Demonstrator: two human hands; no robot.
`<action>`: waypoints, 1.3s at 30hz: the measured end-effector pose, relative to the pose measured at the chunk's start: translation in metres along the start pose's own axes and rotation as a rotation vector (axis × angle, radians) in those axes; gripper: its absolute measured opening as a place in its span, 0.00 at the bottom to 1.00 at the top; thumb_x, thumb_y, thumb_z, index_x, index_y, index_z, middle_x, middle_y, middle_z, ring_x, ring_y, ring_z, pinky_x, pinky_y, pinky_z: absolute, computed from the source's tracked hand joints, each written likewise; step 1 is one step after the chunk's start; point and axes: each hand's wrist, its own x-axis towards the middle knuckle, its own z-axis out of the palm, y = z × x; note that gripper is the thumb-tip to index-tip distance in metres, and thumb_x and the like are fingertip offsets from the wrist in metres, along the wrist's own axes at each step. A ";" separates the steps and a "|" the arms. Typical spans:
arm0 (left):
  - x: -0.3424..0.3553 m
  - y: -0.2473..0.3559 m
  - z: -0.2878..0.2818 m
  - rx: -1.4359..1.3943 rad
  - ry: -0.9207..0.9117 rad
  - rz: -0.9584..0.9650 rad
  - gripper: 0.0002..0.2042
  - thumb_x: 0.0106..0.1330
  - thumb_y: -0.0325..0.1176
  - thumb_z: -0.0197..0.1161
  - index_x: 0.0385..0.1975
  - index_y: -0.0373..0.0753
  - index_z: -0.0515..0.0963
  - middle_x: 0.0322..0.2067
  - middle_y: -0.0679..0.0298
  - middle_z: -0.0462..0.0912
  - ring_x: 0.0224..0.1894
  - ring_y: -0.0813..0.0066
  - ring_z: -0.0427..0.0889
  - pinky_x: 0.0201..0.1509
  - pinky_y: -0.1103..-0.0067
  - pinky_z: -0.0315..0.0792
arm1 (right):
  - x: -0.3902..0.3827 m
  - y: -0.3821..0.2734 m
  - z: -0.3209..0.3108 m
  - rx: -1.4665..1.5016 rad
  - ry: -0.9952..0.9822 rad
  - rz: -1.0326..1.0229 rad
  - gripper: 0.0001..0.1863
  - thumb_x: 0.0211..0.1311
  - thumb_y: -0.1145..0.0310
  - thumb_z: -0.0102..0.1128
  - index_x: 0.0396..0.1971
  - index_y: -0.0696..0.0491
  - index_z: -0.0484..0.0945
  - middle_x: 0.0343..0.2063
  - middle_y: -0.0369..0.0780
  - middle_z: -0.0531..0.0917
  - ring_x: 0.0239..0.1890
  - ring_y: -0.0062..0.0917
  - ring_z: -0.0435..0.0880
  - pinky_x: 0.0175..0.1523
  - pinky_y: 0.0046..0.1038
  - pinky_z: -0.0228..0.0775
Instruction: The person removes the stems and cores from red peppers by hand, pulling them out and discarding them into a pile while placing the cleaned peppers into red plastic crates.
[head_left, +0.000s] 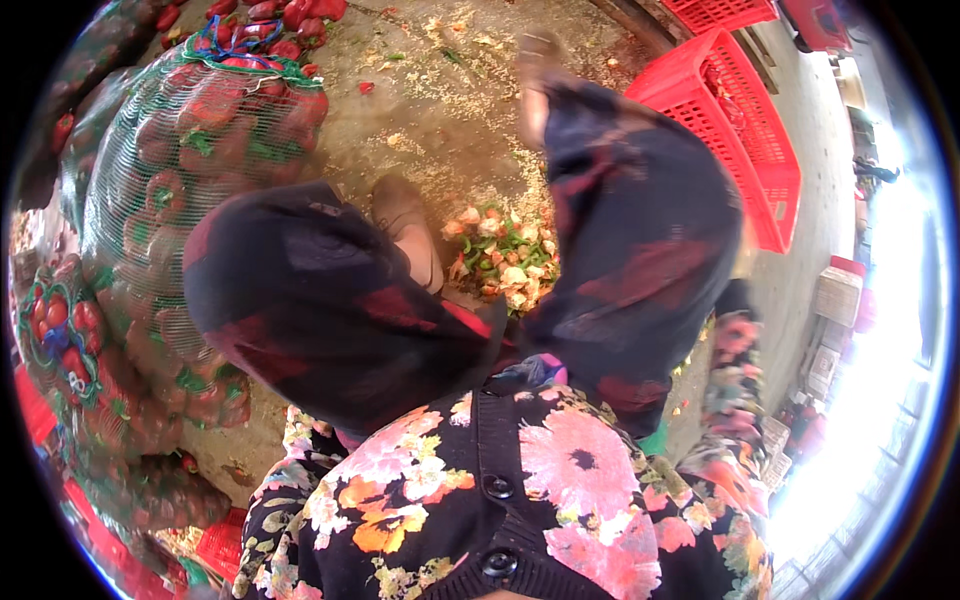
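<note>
My left hand is out of sight; only its floral sleeve (300, 445) shows beside my left thigh. On the other side my right sleeve (735, 365) reaches forward past my right knee. A blurred sliver of my right hand (745, 255) shows between the knee and a red plastic crate (785, 190); its fingers are hidden. The crate holds some red pieces. Between my legs lies a heap of cut pepper cores (510, 260) with green stems and pale seeds.
A tall green mesh sack (205, 150) of red peppers stands at the left, with a smaller pepper sack (70, 340) nearer. Loose red peppers (310, 12) lie at the far left. Seeds litter the concrete floor (400, 110). Another red crate (715, 10) stands at the far right.
</note>
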 end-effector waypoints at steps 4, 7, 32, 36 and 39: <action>0.110 0.043 0.048 0.293 -0.146 0.186 0.10 0.68 0.35 0.63 0.42 0.38 0.86 0.42 0.54 0.87 0.46 0.51 0.86 0.47 0.65 0.77 | -0.050 -0.193 0.086 0.504 -0.223 -0.533 0.18 0.51 0.69 0.62 0.45 0.47 0.81 0.35 0.44 0.84 0.32 0.41 0.85 0.36 0.44 0.76; 0.209 0.055 0.095 0.573 -0.274 0.236 0.11 0.69 0.36 0.62 0.42 0.39 0.87 0.42 0.54 0.88 0.46 0.51 0.86 0.47 0.65 0.78 | -0.055 -0.314 0.108 0.741 -0.644 -0.421 0.14 0.51 0.64 0.63 0.38 0.48 0.85 0.41 0.47 0.82 0.41 0.45 0.82 0.45 0.52 0.70; 0.306 0.084 0.137 0.933 -0.338 0.168 0.15 0.72 0.39 0.56 0.46 0.43 0.88 0.44 0.57 0.89 0.46 0.63 0.88 0.51 0.69 0.78 | -0.283 0.018 0.082 0.015 -1.156 0.458 0.25 0.55 0.49 0.69 0.49 0.48 0.85 0.58 0.47 0.79 0.49 0.44 0.86 0.52 0.53 0.77; 0.301 0.080 0.124 0.957 -0.351 0.180 0.15 0.71 0.40 0.56 0.46 0.43 0.88 0.44 0.57 0.89 0.47 0.63 0.88 0.51 0.69 0.78 | -0.182 -0.142 0.077 0.516 -0.854 0.187 0.10 0.47 0.59 0.67 0.27 0.47 0.85 0.33 0.42 0.85 0.34 0.39 0.86 0.37 0.47 0.73; 0.298 0.094 0.132 0.936 -0.366 0.193 0.15 0.71 0.41 0.57 0.46 0.44 0.88 0.44 0.57 0.89 0.47 0.62 0.88 0.51 0.68 0.78 | -0.164 -0.282 0.127 0.782 -0.233 -0.376 0.07 0.55 0.61 0.60 0.31 0.46 0.82 0.39 0.35 0.81 0.44 0.31 0.81 0.49 0.44 0.72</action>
